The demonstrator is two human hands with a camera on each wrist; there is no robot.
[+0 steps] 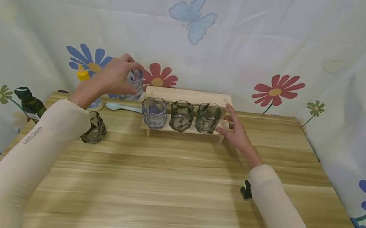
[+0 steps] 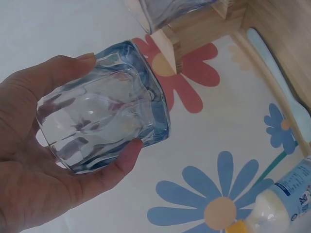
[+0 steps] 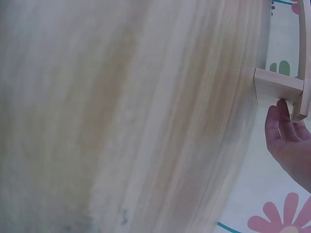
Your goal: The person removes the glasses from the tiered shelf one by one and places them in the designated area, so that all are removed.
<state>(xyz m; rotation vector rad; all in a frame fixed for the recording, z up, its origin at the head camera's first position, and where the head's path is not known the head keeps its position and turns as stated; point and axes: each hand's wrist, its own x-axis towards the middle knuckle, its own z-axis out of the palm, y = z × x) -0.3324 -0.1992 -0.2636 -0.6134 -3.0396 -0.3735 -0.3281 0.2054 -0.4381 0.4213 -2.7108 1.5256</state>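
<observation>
A clear bluish glass (image 1: 134, 85) is raised left of the wooden rack (image 1: 189, 96), held in my left hand (image 1: 114, 76). The left wrist view shows my left hand (image 2: 53, 145) gripping this tilted glass (image 2: 104, 109) between thumb and fingers. On the rack's lower shelf stand a clear glass (image 1: 154, 113) and two smoky glasses, one mid-shelf (image 1: 181, 116) and one at the right (image 1: 208, 118). My right hand (image 1: 238, 134) holds the rack's right end, fingers spread. In the right wrist view, my right hand (image 3: 291, 145) has its fingertips against the wooden rack (image 3: 277, 86).
Another smoky glass (image 1: 95, 129) stands on the table (image 1: 157, 193) by my left sleeve. Left of the rack are a light blue spoon (image 1: 116, 107), a yellow-capped bottle (image 1: 83, 74) and a dark green bottle (image 1: 30, 103). A small black object (image 1: 246, 189) lies near my right sleeve.
</observation>
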